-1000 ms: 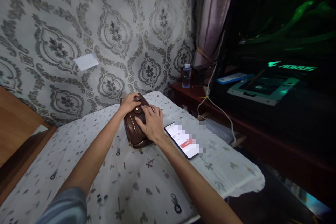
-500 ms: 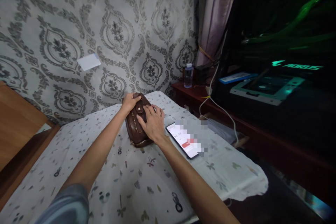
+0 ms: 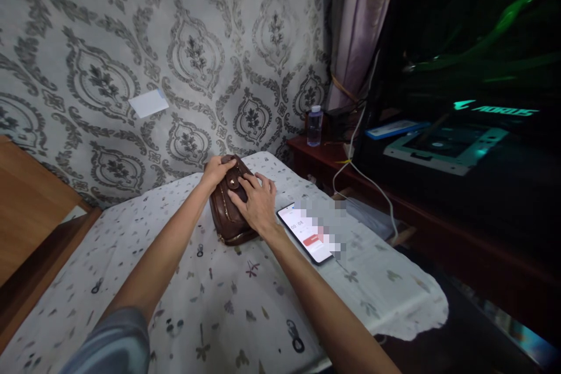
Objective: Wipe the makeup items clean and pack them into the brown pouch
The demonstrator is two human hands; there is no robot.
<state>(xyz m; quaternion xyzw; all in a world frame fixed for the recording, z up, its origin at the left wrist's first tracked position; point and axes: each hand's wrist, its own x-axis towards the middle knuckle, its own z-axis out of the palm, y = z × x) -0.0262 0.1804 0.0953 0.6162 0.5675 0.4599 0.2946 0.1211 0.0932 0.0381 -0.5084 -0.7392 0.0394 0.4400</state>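
A brown leather bag with gold zippers and a round snap on a flap lies on the patterned white cloth. My left hand grips the bag's far left edge, its thumb on top near the flap. My right hand rests on the bag's right side, fingers apart, thumb and fingertips touching the leather near the snap. Just right of the bag, a phone with a lit screen lies face up, partly blurred by pixel blocks.
A clear bottle with a white cap stands on a dark red table at the back. A white cable hangs from it. A dark computer case fills the right side, and a wooden panel stands at the left.
The fingers of my right hand have spread and lifted slightly. My left hand and the bag have hardly moved.
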